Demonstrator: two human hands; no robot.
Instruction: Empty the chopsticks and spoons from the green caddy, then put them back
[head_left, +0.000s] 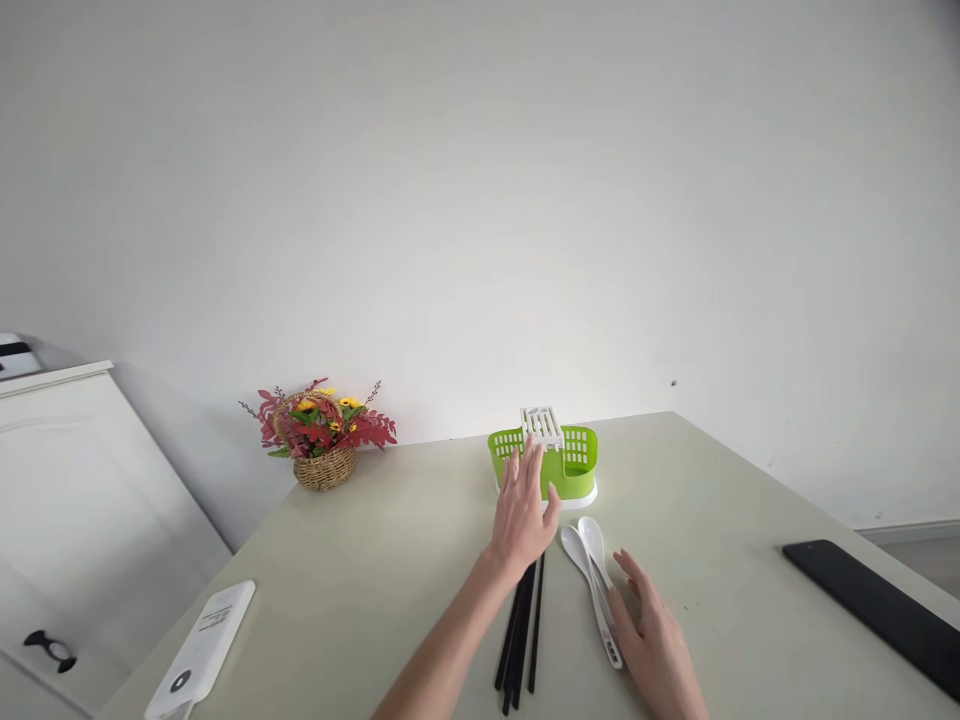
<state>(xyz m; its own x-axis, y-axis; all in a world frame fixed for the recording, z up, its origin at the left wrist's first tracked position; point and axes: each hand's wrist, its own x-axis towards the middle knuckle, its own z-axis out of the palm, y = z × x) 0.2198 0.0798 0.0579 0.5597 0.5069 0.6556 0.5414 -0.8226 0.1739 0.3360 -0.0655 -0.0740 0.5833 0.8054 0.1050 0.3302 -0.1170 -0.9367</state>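
Observation:
A green slotted cutlery holder point(574, 464) with a white divider on top and a white base stands at the table's far middle. My left hand point(523, 515) hovers flat just in front of it, fingers spread, above the far ends of several black chopsticks point(523, 630) that lie pointing toward me. Two white spoons point(592, 560) lie side by side to the right of the chopsticks. My right hand point(654, 635) rests palm down with its fingers apart, and its fingertips touch the spoon handles. Neither hand grips anything.
A wicker basket of red and yellow artificial flowers point(322, 435) sits at the table's back left by the wall. A white remote-like device point(204, 648) lies at the front left edge. A flat black object point(874, 605) lies at the right edge. A white cabinet point(67, 470) stands left.

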